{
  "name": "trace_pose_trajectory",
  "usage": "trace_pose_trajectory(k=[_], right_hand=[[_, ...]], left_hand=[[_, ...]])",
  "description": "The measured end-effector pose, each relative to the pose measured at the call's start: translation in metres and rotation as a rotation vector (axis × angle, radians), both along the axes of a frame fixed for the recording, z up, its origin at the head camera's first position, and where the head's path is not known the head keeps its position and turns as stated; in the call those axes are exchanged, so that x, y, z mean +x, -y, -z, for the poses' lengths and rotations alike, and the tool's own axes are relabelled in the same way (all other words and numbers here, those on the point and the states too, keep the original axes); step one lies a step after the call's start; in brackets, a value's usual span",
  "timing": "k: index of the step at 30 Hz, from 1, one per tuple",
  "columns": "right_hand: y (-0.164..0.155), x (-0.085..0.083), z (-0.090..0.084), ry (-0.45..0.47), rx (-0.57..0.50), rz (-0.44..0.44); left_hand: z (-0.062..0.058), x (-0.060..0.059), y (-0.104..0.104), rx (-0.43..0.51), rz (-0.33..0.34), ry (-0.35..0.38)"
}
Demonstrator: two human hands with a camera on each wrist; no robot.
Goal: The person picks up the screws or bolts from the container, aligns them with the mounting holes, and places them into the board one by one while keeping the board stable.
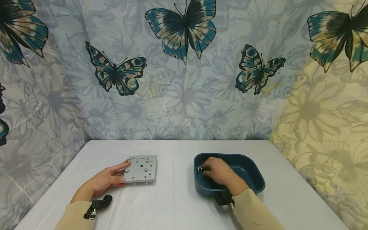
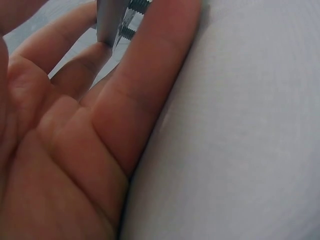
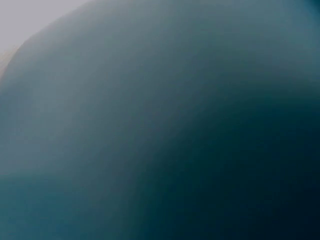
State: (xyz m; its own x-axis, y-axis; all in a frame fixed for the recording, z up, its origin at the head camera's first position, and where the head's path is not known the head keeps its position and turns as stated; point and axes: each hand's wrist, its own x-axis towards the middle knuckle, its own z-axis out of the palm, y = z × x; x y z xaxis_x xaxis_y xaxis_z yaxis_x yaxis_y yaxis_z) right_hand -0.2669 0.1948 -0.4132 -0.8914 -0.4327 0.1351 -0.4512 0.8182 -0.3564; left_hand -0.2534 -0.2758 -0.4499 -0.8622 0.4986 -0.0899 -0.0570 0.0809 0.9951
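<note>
My left hand (image 1: 102, 182) grips the left edge of a square silver metal plate (image 1: 136, 174). Holes dot its top face, and several screw heads sit in it. In the left wrist view, the fingers (image 2: 135, 65) lie along the plate's edge (image 2: 110, 22), and threaded screw ends (image 2: 129, 33) stick out from its underside. My right hand (image 1: 219, 172) reaches into a dark blue bin (image 1: 250, 174) with its fingers curled at a small shiny metal piece (image 1: 199, 170) near the left wall. Blue blur fills the right wrist view, hiding the fingertips.
A white cloth (image 1: 175, 204) covers the table under the plate and bin. Behind it hangs a butterfly-print curtain (image 1: 187, 118), which also runs along both sides. Black wrist cameras (image 1: 97, 204) are strapped at the sleeves, the right one close to the bin's front rim.
</note>
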Motion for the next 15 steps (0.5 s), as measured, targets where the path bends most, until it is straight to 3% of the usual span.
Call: trace_pose_trajectory(k=[5,9,11,15], right_hand=[[-0.003,0.001,-0.003,-0.004,-0.085,-0.004],[-0.006,0.003,-0.009,0.079,-0.220,0.054],[-0.008,0.004,-0.013,0.156,-0.328,0.103],[-0.009,0.004,-0.021,0.387,-0.687,0.205]], left_hand=[[0.001,0.000,0.001,0.000,0.000,-0.002],[0.001,-0.001,0.001,0.004,0.002,-0.005],[0.001,-0.001,0.001,0.008,0.002,-0.006],[0.001,-0.002,0.000,0.008,-0.003,-0.008]])
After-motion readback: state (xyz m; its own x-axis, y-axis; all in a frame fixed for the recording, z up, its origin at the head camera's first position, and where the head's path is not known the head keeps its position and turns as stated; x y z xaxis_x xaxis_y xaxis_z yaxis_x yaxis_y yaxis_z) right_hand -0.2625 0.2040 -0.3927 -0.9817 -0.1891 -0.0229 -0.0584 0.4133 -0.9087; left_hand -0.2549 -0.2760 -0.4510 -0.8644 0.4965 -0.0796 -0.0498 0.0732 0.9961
